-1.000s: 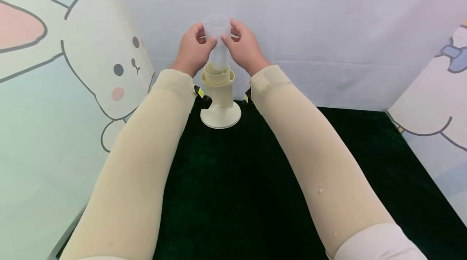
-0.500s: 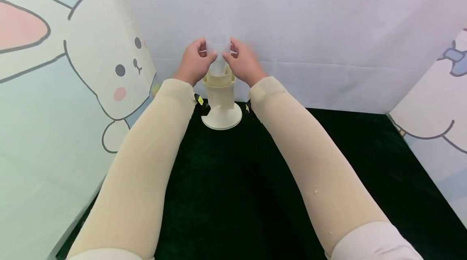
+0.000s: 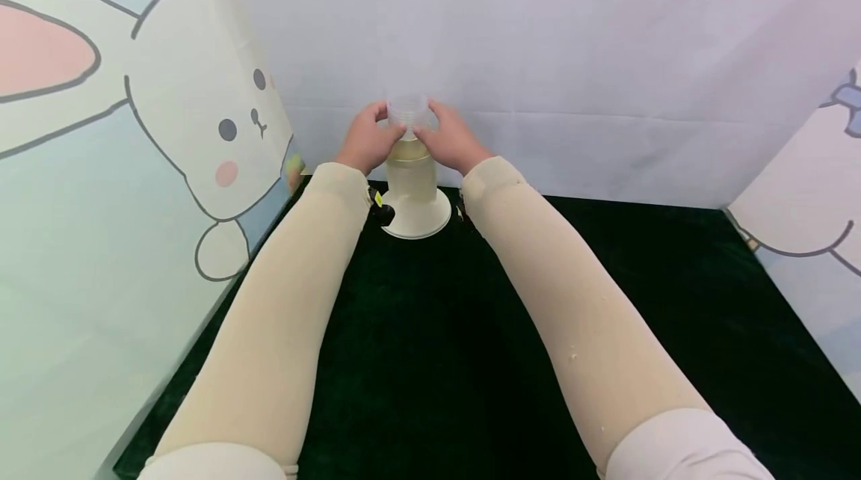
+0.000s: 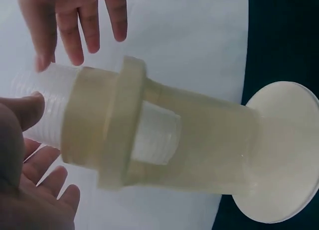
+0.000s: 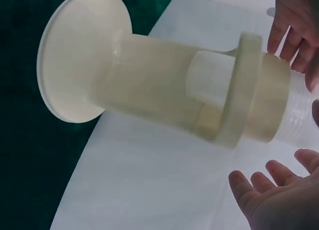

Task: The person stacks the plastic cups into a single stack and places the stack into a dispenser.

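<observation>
A stack of clear plastic cups stands upright in the top of a cream cup dispenser. My left hand holds the stack's left side near the rims, thumb in front. On the opposite side, my right hand holds it likewise, its thumb close to the left one. In the left wrist view, the lower end of the cups shows through the dispenser's translucent wall, below its collar. The right wrist view shows the fingers of the right hand spread beside the stack.
The dispenser's round base stands on a dark green cloth near its back edge. A pale curtain hangs close behind. At the left is a panel printed with a rabbit.
Both hands have moved down with the cup stack, which has sunk deeper into the dispenser. The dispenser stays standing on the cloth.
</observation>
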Motion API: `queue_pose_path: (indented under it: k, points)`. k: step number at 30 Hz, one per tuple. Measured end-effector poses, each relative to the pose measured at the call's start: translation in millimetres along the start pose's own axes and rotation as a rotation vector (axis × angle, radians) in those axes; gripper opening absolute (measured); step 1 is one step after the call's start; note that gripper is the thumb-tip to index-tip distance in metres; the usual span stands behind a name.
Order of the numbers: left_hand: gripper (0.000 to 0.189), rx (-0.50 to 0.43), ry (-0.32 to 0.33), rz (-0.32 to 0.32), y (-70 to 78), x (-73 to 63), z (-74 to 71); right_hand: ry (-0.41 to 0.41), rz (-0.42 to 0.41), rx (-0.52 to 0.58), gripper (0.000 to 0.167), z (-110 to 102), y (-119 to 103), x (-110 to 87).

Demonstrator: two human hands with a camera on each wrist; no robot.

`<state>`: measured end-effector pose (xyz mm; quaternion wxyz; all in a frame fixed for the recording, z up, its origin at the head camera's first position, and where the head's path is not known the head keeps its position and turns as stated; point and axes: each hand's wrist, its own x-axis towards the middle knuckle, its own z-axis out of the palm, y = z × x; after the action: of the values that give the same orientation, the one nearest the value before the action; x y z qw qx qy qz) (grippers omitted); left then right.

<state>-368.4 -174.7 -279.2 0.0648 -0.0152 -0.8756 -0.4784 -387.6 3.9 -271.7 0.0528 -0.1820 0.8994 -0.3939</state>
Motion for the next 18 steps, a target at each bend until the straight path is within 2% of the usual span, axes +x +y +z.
queue_pose_path:
  k: [5, 10, 13, 18]
  points:
    - [0.064, -0.004, -0.017, -0.019, -6.6, 1.6, -2.7, -0.019, -0.034, 0.029, 0.078, -0.9, 3.4, -2.7]
    - [0.068, 0.021, -0.042, -0.019, -9.8, 1.7, -10.4, -0.021, 0.028, 0.083, 0.080, -3.0, 4.4, -6.3]
    - [0.068, 0.021, -0.036, -0.011, -10.7, 2.0, -13.3, -0.008, 0.034, 0.102, 0.077, -2.0, 3.8, -7.6]
    - [0.068, 0.087, -0.045, -0.016, -8.6, 2.3, -13.1, 0.025, 0.035, 0.081, 0.070, 3.1, 2.6, -8.4]
